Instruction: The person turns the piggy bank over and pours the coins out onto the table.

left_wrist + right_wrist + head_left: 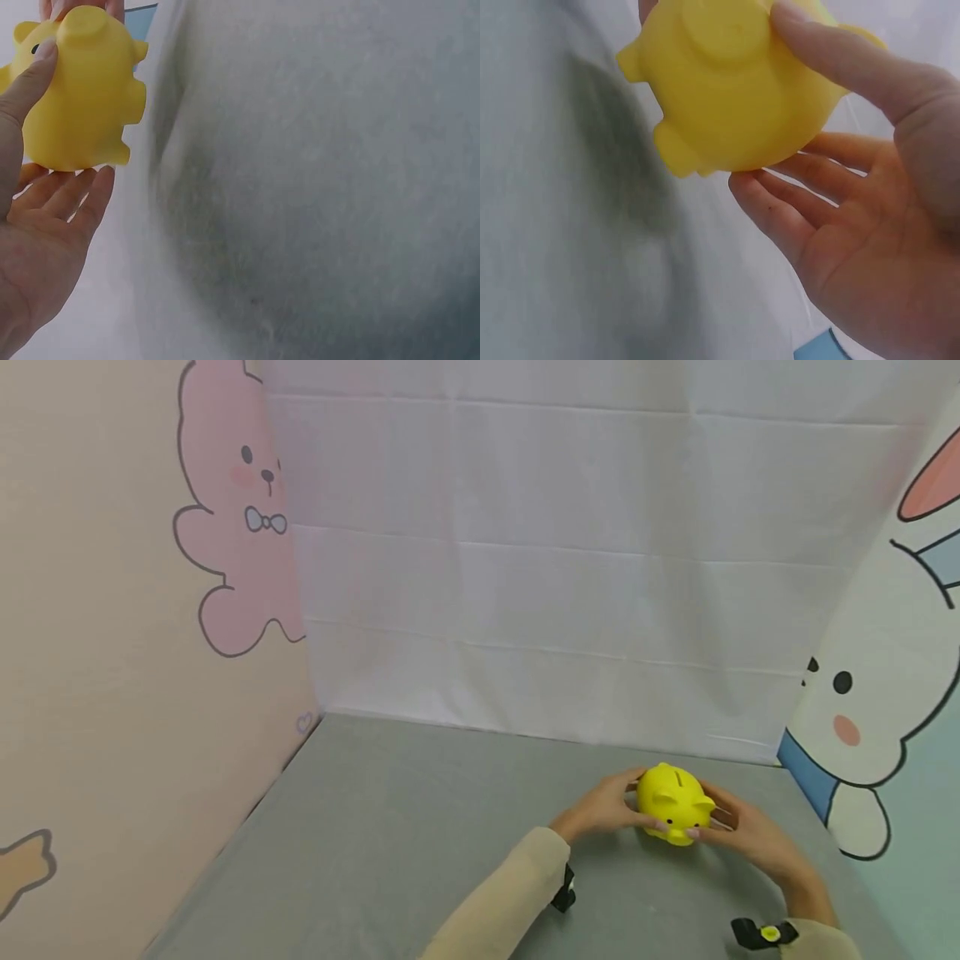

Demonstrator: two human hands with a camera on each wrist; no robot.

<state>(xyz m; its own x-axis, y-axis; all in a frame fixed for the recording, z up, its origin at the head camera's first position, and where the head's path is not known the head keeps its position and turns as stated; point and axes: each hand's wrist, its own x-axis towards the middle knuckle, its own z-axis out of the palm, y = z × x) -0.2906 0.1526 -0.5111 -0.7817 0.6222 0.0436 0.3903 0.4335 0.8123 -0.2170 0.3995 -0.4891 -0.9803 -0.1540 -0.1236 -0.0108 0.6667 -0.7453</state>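
Note:
Between both hands is a yellow piggy bank (671,797), its coin slot up and its snout toward the head camera. My left hand (603,807) grips it from the left, thumb across the front near an eye and fingers behind. From the right, my right hand (750,831) grips it the same way, its thumb beside the snout. In the left wrist view the piggy bank (82,97) shows its stubby feet, held just above the grey cloth. The right wrist view shows its round snout (727,30) and the right fingertips against its back.
A grey cloth-covered table (420,827) spreads out under the hands. Behind it hangs a creased white sheet (525,568). A wall with a pink bear drawing (232,527) stands at left, one with a white rabbit drawing (885,693) at right.

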